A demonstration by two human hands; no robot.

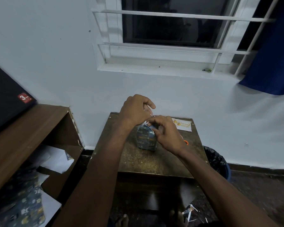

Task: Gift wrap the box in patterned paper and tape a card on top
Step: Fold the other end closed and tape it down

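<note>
The small box wrapped in dark blue patterned paper (146, 139) stood upright mid-counter so both hands could work its top flaps, the left hand (135, 110) and right hand (166, 133) pinching paper there, likely for taping, the white gold-lettered card (183, 126) waiting at the far right corner.

Speckled wooden table (154, 163), patterned paper box (146, 138)

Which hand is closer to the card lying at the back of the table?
Right. The right hand works at the top of the wrapped box, just beside the card; the left hand is farther left.
</note>
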